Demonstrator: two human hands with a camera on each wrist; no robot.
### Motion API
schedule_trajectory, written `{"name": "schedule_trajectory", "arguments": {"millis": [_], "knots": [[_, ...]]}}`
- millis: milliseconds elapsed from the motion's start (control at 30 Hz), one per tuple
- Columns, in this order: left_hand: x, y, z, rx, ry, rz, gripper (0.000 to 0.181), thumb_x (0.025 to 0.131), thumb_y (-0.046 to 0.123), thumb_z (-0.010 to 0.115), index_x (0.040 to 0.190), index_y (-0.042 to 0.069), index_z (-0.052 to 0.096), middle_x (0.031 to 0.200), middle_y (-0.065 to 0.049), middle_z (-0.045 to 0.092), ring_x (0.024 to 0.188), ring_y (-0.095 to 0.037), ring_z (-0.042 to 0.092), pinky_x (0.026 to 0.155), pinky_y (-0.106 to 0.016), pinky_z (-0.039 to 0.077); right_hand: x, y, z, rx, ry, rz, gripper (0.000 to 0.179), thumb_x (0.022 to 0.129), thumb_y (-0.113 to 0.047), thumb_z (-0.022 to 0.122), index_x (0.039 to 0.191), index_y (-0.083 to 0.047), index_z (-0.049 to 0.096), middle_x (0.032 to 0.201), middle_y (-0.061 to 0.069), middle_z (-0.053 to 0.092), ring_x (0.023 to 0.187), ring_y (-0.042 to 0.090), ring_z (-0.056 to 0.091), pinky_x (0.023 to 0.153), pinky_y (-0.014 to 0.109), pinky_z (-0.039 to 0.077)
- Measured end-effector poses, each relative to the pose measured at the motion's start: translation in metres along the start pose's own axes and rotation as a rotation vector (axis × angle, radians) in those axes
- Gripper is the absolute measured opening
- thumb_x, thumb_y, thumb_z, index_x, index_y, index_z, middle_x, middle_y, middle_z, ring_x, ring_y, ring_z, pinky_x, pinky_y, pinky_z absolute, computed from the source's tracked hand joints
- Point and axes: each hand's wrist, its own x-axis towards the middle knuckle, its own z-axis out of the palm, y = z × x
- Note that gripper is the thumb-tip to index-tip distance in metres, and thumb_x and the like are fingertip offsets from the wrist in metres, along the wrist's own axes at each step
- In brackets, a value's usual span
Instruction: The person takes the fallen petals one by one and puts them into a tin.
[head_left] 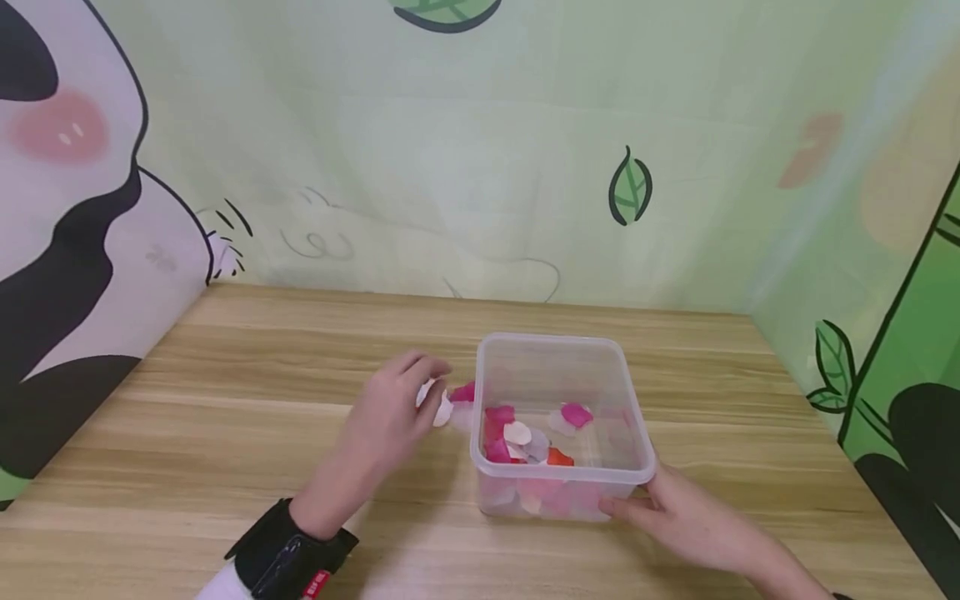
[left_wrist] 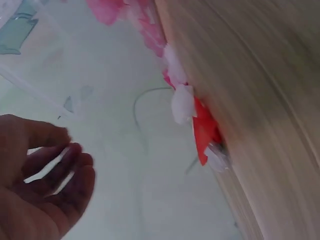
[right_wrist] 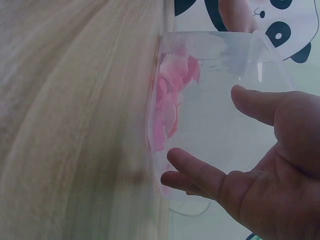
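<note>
A clear plastic box (head_left: 551, 362) without a lid stands on the table, with pink, white and red petals (head_left: 517, 433) on its bottom. My right hand (head_left: 675, 512) is at the box's near right corner; in the right wrist view its thumb and fingers (right_wrist: 200, 172) spread along the clear wall. To the left of the box, my left hand (head_left: 390, 408) hovers over loose white and pink petals (head_left: 462, 392). Its fingers bend loosely, and the left wrist view shows nothing between thumb and fingertips. A red petal (left_wrist: 204, 131) and white ones lie on the table there.
The wooden table (head_left: 225, 400) runs back to a printed cloth backdrop (head_left: 450, 167) with leaves and a panda. A green side panel (head_left: 915, 333) borders the right edge. A black band (head_left: 292, 550) wraps the left wrist.
</note>
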Motion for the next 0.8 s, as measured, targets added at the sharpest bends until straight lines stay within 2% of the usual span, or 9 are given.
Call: {"name": "schedule_trajectory", "arguments": {"millis": [100,200,300,367,433,533,633,800], "knots": [[-0.003,-0.01,0.003,0.07,-0.113,-0.076,0.017,0.084,-0.007,0.078,0.099,-0.002,0.073,0.096,-0.013,0.068,0.09,-0.031,0.067,0.08,-0.043,0.058,0.0,0.001,0.0,-0.006,0.005,-0.009,0.066,0.102,-0.029,0.066,0.156,-0.015,0.029,0.142,0.011,0.056,0.126,0.023,0.056,0.101,0.032,0.047],[-0.006,-0.018,0.006,0.11,-0.245,-0.152,0.016,0.082,-0.008,0.078,0.096,-0.003,0.073,0.093,-0.014,0.066,0.086,-0.031,0.065,0.078,-0.042,0.057,0.0,0.001,0.0,0.004,0.004,-0.015,0.065,0.102,-0.028,0.066,0.155,-0.015,0.03,0.14,0.012,0.057,0.125,0.021,0.057,0.101,0.031,0.047],[-0.009,-0.025,0.007,0.136,-0.362,-0.186,0.015,0.08,-0.007,0.08,0.092,-0.002,0.073,0.088,-0.012,0.063,0.08,-0.028,0.063,0.073,-0.04,0.056,0.0,0.001,-0.001,0.014,-0.001,-0.015,0.064,0.103,-0.028,0.066,0.155,-0.016,0.03,0.139,0.011,0.057,0.124,0.02,0.058,0.101,0.03,0.048],[-0.011,-0.029,0.007,0.141,-0.419,-0.177,0.014,0.08,-0.008,0.08,0.09,-0.002,0.073,0.085,-0.011,0.062,0.076,-0.026,0.061,0.071,-0.038,0.055,0.0,0.001,-0.001,0.011,-0.001,-0.017,0.065,0.103,-0.029,0.066,0.155,-0.016,0.03,0.139,0.01,0.057,0.124,0.02,0.058,0.101,0.03,0.048],[-0.013,-0.032,0.008,0.14,-0.461,-0.152,0.013,0.081,-0.007,0.08,0.089,-0.001,0.072,0.084,-0.01,0.061,0.075,-0.024,0.06,0.07,-0.038,0.054,0.0,0.001,-0.001,0.006,-0.001,-0.021,0.065,0.103,-0.029,0.066,0.155,-0.016,0.029,0.139,0.01,0.057,0.124,0.02,0.058,0.101,0.031,0.048],[-0.014,-0.034,0.008,0.138,-0.515,-0.148,0.01,0.084,-0.007,0.078,0.09,-0.002,0.072,0.083,-0.01,0.058,0.075,-0.023,0.057,0.071,-0.038,0.054,0.0,0.002,-0.001,0.003,-0.001,-0.024,0.066,0.103,-0.029,0.065,0.155,-0.016,0.029,0.14,0.011,0.057,0.125,0.02,0.057,0.101,0.031,0.047],[-0.015,-0.034,0.007,0.144,-0.564,-0.177,0.008,0.085,-0.008,0.077,0.09,-0.002,0.073,0.082,-0.01,0.057,0.075,-0.023,0.057,0.071,-0.038,0.054,0.0,0.002,-0.001,0.004,-0.003,-0.021,0.066,0.103,-0.03,0.065,0.156,-0.016,0.028,0.14,0.011,0.056,0.125,0.021,0.057,0.102,0.031,0.047],[-0.016,-0.035,0.007,0.148,-0.612,-0.204,0.018,0.081,-0.011,0.078,0.078,0.003,0.068,0.076,-0.005,0.056,0.071,-0.02,0.053,0.067,-0.035,0.051,0.0,0.001,0.0,0.005,-0.004,-0.007,0.068,0.102,-0.03,0.066,0.156,-0.016,0.027,0.141,0.011,0.056,0.126,0.023,0.056,0.102,0.031,0.046]]}}
